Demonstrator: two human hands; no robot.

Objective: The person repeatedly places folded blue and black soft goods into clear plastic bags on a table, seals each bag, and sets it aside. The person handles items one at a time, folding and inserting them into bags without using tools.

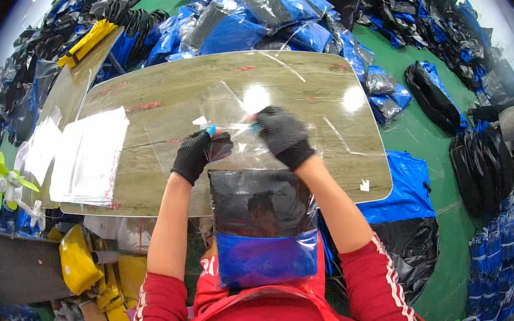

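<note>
A clear plastic bag (269, 240) with folded black and blue material inside lies at the table's near edge, against my body. Its transparent upper part spreads over the tabletop under both hands. My left hand (203, 150), in a black glove with a blue fingertip showing, is closed on the clear film, beside a small white scrap (200, 120). To its right, my right hand (283, 136), gloved alike, is blurred by motion. Its fingers are curled together near a thin whitish strip (236, 127); what they pinch cannot be made out.
White sheets (90, 155) lie stacked on the wood-patterned table (175, 88) at left. Beyond its far edge rises a heap of bagged blue-and-black bundles (250, 17). A green clip fan (6, 183) is at lower left. Blue-and-black material (407, 200) hangs by the right edge.
</note>
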